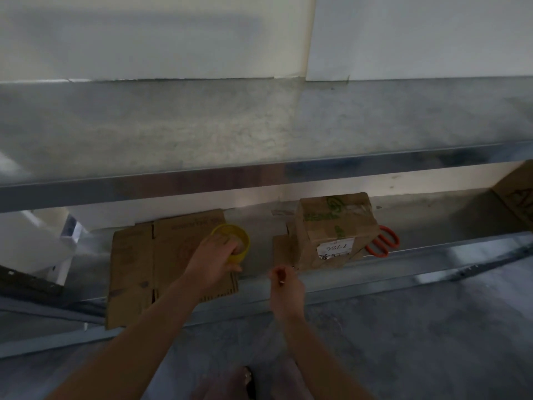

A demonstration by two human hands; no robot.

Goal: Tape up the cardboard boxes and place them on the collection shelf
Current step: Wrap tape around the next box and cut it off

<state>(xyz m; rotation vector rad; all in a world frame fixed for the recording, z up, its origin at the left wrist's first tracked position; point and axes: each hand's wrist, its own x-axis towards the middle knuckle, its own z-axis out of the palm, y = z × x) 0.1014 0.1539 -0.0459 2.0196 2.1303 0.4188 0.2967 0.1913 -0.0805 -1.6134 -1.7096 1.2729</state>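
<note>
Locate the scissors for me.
Head view, right of centre: orange-handled scissors lie on the lower shelf, just right of the labelled cardboard box.

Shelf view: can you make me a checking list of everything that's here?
Surface: lower metal shelf, dim.
Job's things: closed box upright; flat cardboard lying to its left; yellow tape roll.
Clutter: orange scissors partly behind the box; white bin at left.
Grips: left hand holds the tape roll; right hand pinched, contents unclear.
Cables: nothing seen.
Surroundings: upper shelf, pale wall, grey floor, another box far right.
</note>
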